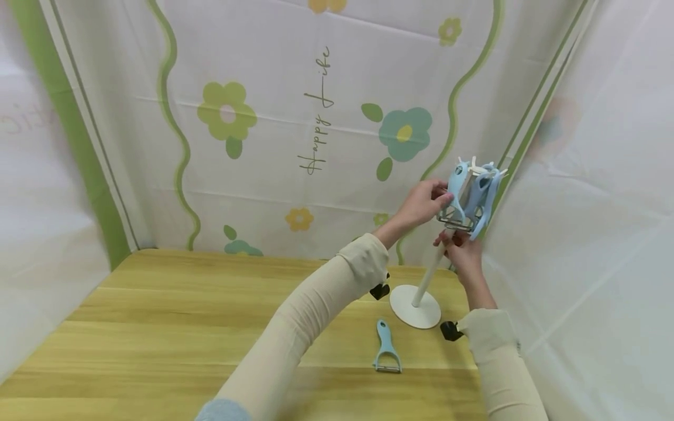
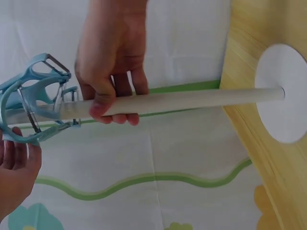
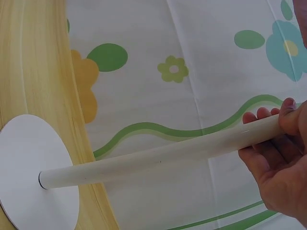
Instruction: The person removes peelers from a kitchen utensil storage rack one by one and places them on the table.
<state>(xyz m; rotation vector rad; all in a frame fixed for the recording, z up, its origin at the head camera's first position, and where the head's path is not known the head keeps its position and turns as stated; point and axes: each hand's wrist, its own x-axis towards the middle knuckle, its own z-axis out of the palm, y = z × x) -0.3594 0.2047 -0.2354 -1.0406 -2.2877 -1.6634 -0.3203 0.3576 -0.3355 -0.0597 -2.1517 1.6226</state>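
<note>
A white stand with a round base (image 1: 402,310) and an upright pole (image 1: 429,273) has hooks at its top, where several blue peelers (image 1: 478,196) hang. My left hand (image 1: 423,203) pinches a light blue peeler (image 1: 457,186) on the near side of the hooks. Lower down, just beneath the hanging peelers, my right hand (image 1: 464,257) grips the pole; the right wrist view shows its fingers (image 3: 263,114) wrapped around it. Another light blue peeler (image 1: 385,337) lies on the table with its blade toward me. The hook holding the pinched peeler is partly hidden.
The stand rests on a wooden table (image 1: 184,327), near its back right corner. A white curtain with flowers (image 1: 274,70) hangs behind the table, and another white sheet (image 1: 595,263) hangs close to my right arm.
</note>
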